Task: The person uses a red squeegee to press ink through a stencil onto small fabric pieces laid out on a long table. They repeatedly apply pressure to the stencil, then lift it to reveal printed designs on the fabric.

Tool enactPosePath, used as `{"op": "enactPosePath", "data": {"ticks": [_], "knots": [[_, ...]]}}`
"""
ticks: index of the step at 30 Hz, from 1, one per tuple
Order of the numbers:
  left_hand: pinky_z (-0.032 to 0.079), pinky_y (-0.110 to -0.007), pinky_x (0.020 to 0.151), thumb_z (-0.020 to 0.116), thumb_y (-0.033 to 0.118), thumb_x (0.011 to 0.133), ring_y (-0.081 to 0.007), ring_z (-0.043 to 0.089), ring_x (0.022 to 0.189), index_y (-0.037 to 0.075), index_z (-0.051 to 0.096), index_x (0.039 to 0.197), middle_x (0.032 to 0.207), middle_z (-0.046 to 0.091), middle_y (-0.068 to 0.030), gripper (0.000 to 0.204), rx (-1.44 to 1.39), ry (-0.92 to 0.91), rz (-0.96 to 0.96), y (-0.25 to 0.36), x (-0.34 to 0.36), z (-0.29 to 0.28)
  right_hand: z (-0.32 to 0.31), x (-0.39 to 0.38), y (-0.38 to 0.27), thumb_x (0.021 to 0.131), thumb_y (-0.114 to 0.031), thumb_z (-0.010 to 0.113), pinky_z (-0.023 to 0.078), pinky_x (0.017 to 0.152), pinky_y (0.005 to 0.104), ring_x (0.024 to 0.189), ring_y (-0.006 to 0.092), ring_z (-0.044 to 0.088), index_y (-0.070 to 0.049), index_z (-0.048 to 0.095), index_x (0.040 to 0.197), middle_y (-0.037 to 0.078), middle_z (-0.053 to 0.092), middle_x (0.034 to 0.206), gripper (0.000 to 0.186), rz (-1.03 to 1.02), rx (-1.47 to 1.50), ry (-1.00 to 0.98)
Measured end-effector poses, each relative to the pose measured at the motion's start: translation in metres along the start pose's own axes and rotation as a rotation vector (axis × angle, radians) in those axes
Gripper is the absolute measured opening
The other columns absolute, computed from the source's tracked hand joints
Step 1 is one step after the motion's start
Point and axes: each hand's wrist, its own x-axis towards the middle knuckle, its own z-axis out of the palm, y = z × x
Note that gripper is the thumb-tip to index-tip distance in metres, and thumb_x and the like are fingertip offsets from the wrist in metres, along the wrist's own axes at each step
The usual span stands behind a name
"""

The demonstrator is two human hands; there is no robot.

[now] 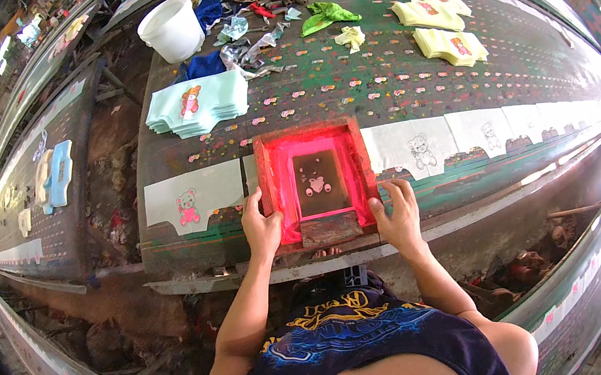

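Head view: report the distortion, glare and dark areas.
Head view: the long table curves along its near edge; pale glare washes over its right side; corners are black outside the round image; the red frame looks reasonably sharp.

You've got a round white plastic bucket [171, 30] up at the far side, with a messy heap of multicoloured rags [234, 29] right beside it. A crumpled bright green cloth [330, 17] lies to your right of those, near a small pale yellow scrap [351, 38]. Also, a light blue fabric piece [59, 174] sits on your dark left-hand side table [56, 235].
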Motion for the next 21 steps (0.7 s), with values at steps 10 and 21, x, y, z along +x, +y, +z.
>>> {"op": "enactPosePath", "data": {"ticks": [10, 21], "knots": [[0.05, -0.043, 0.1, 0.067, -0.002, 0.073, -0.0398, 0.064, 0.113, -0.01, 0.058, 0.13, 0.118, 0.063, -0.024, 0.058, 0.07, 0.017, 0.109, 0.003, 0.0, 0.0, 0.009, 0.0, -0.05, 0.073, -0.006, 0.07, 0.05, 0.089, 0.048, 0.106, 0.0327, 0.061, -0.003, 0.068, 0.111, 0.01, 0.067, 0.113, 0.038, -0.446, 0.0, -0.44], [0.049, -0.043, 0.102, 0.069, 0.0, 0.073, -0.0399, 0.062, 0.116, -0.008, 0.057, 0.132, 0.119, 0.062, -0.0229, 0.06, 0.029, -0.004, 0.066, -0.002, -0.001, 0.0, 0.011, 0.01, -0.059, 0.067, 0.009, 0.062, 0.055, 0.091, 0.0455, 0.103, 0.0357, 0.064, 0.0, 0.068, 0.105, 0.015, 0.068, 0.108, 0.039, -0.319, 0.124, -0.398]]}}
